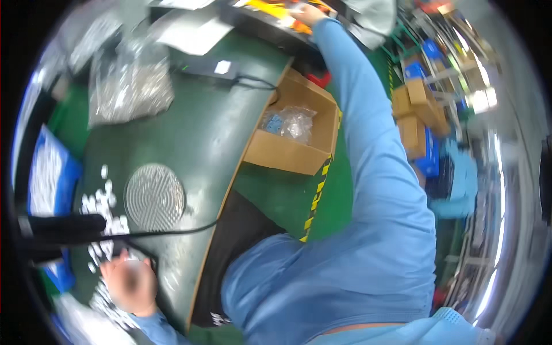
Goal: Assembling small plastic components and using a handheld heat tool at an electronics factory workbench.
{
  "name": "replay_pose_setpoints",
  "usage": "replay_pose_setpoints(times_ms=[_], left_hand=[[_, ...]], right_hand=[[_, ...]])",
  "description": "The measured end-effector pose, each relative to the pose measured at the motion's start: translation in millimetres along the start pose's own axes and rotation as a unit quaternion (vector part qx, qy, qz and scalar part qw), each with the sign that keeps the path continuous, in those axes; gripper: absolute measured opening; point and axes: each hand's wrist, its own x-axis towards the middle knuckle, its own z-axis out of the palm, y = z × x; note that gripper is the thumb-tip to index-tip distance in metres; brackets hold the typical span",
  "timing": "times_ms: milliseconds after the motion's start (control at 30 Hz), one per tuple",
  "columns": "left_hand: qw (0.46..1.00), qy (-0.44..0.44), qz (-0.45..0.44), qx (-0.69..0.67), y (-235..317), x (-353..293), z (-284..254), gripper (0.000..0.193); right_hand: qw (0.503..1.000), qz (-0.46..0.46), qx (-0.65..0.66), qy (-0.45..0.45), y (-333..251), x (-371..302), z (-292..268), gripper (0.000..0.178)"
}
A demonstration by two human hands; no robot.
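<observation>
My left hand (131, 286) is low over the table at the near left, beside a scatter of small white pieces (102, 202). Its fingers point forward, but a blur over the middle hides whether anything is in them. My right arm stretches far forward to a dark bin with orange and yellow things (270, 8) at the top edge. There my right hand (309, 14) has its fingers drawn together at a small pale spot; what they hold, if anything, is too small to make out. A round ridged clear plate (154, 197) lies on the table ahead of my left hand.
On the green table (198, 138) are a clear plastic bag (131, 86) and a dark cabled device (210, 68). A black cable crosses near the plate. An open cardboard box (293, 152) with plastic bags stands beside the table's edge. Shelves with cartons (422, 100) line the right.
</observation>
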Motion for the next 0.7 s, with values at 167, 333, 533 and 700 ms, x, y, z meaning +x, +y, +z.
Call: replay_pose_setpoints(times_ms=[167, 333, 533, 700], left_hand=[[0.986, -0.028, -0.112, 0.124, 43.3, -17.2, -35.1, 0.051], [0.998, 0.062, -0.02, -0.01, 15.6, -9.5, -7.9, 0.05], [0.989, 0.126, -0.07, 0.017, 34.0, -23.8, -26.3, 0.049], [0.983, 0.183, 0.022, 0.02, 28.0, -8.3, -29.3, 0.058]], right_hand=[[0.939, 0.154, 0.178, 0.25, -187.1, -33.9, -94.3, 0.028], [0.879, 0.34, 0.244, 0.23, 2.7, 7.2, 16.1, 0.025], [0.818, 0.114, 0.53, 0.193, -108.6, 136.3, -153.5, 0.026], [0.751, -0.03, 0.651, 0.108, -281.8, 263.4, -518.7, 0.027]])
